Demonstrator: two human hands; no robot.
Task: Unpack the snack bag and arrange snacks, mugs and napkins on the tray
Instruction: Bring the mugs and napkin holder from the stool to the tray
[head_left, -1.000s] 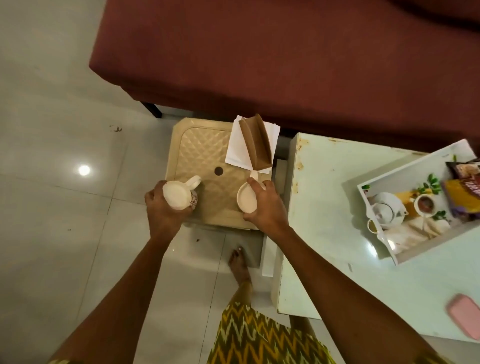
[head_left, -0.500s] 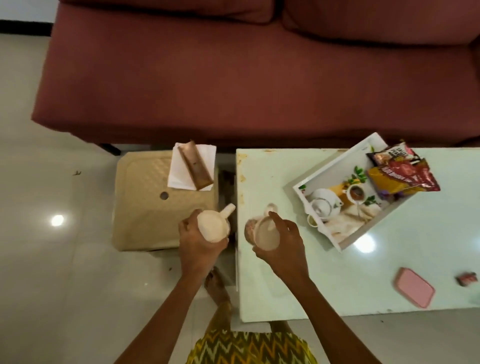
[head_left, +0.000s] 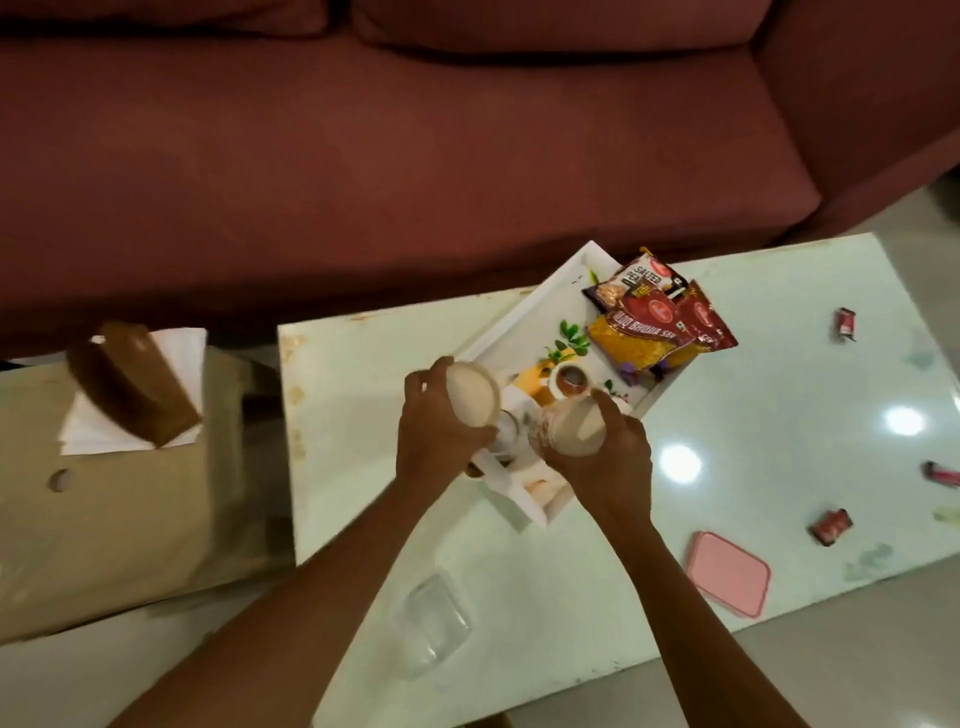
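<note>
My left hand (head_left: 434, 441) grips a cream mug (head_left: 474, 392) and my right hand (head_left: 610, 457) grips a second cream mug (head_left: 574, 426). Both mugs hover over the near end of the white tray (head_left: 524, 322), which lies askew on the pale glass table (head_left: 779, 415). Red and yellow snack packets (head_left: 657, 322) lie piled at the tray's far end. The tray floor carries a printed teapot and flower picture. White napkins (head_left: 179, 358) with a brown paper bag (head_left: 132, 387) lying on them rest on the beige stool (head_left: 104, 519) to the left.
A maroon sofa (head_left: 415, 156) runs along the far side. On the table lie a pink lid (head_left: 727, 579), a clear plastic container (head_left: 431, 623) near the front edge, and small red wrapped sweets (head_left: 845, 323) at the right.
Both hands have carried the mugs rightward from the stool, across the table edge, to above the tray's near end. The view has swung right with them.
</note>
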